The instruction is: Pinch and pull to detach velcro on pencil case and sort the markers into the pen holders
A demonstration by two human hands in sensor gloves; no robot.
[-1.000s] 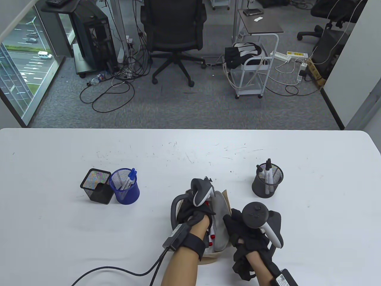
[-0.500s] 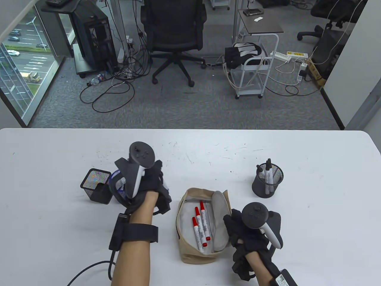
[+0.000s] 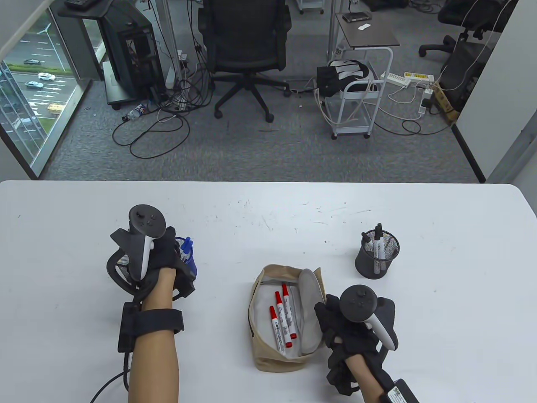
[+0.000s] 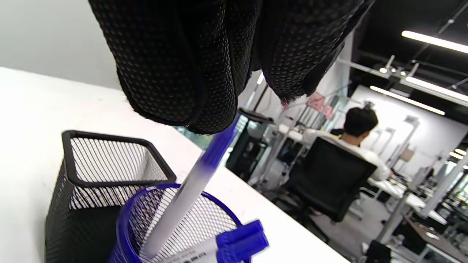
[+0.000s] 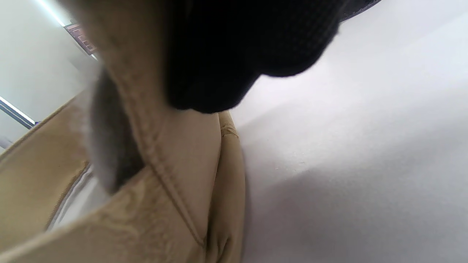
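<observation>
From above, the pencil case [image 3: 285, 319] lay open on the desk [image 3: 268, 210] with three red markers [image 3: 282, 319] inside; the right hand [image 3: 348, 331] pinched its flap, while the left hand [image 3: 163, 260] hung over the blue holder [image 3: 191, 262]. At the left wrist, the fingertips [image 4: 175, 73] touched a blue marker [image 4: 190, 190] angled into that holder; whether they gripped it, I couldn't tell. At the right wrist, fingers [image 5: 226, 54] curled round the tan flap; the tall marker might tip the light holder if released crooked.
</observation>
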